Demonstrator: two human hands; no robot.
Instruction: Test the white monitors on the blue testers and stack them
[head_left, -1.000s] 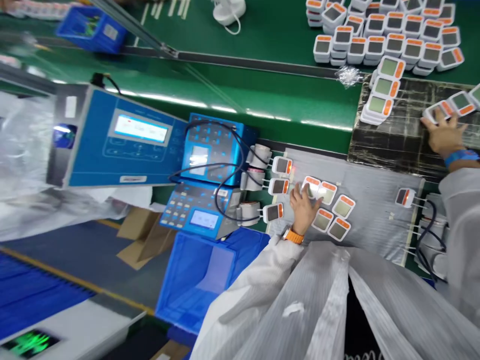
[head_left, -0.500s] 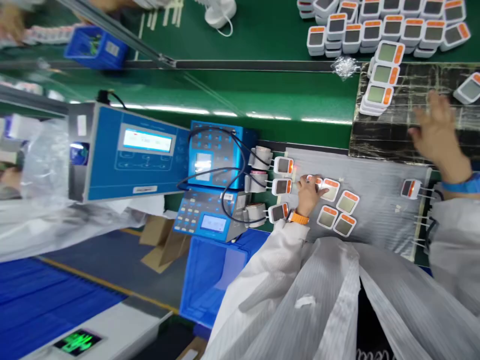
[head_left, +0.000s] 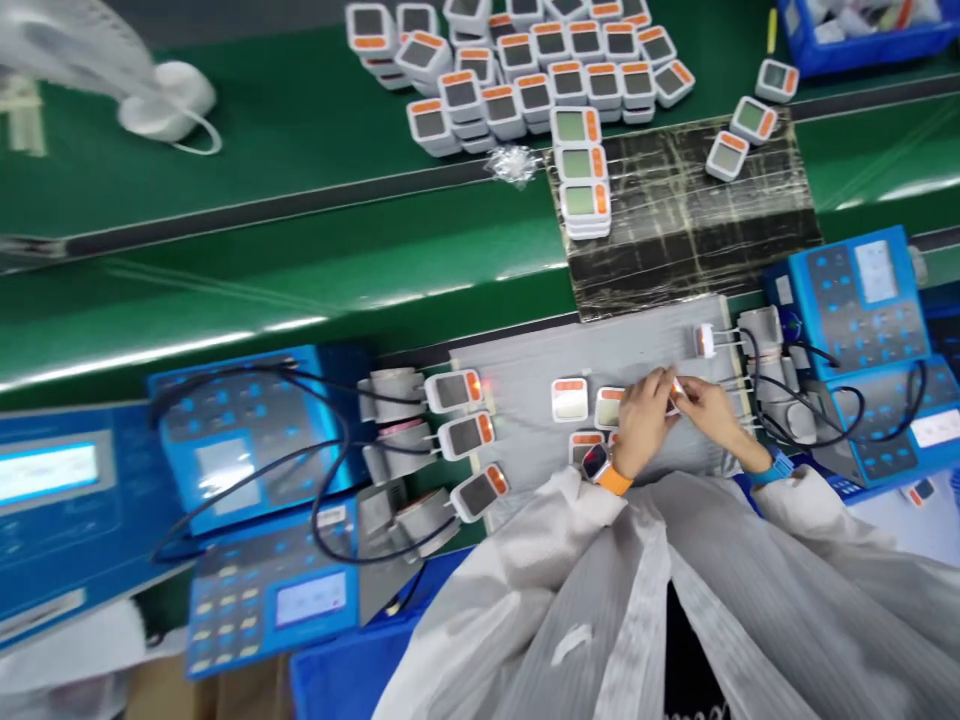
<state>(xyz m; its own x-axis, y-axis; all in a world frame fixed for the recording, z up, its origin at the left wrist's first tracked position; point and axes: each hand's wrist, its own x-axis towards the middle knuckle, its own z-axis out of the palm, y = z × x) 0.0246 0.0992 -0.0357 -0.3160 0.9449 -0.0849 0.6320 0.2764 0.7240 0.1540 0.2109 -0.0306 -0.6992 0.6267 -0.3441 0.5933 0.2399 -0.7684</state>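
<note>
Orange-and-white, a mostly hidden device [head_left: 673,394] is pinched by left fingers [head_left: 660,386] and right fingers [head_left: 694,394].

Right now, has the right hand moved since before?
Yes: the right hand came nearer, from over the black board to over the grey mat.

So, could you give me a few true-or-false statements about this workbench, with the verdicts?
1. The left hand and right hand meet at a small device. True.
2. The orange strap is on the right wrist. False: it is on the left.
3. Three devices line the grey mat's left edge. True.
4. The crumpled clear plastic lies on the mat. False: it lies by the black board's far left corner.
</note>
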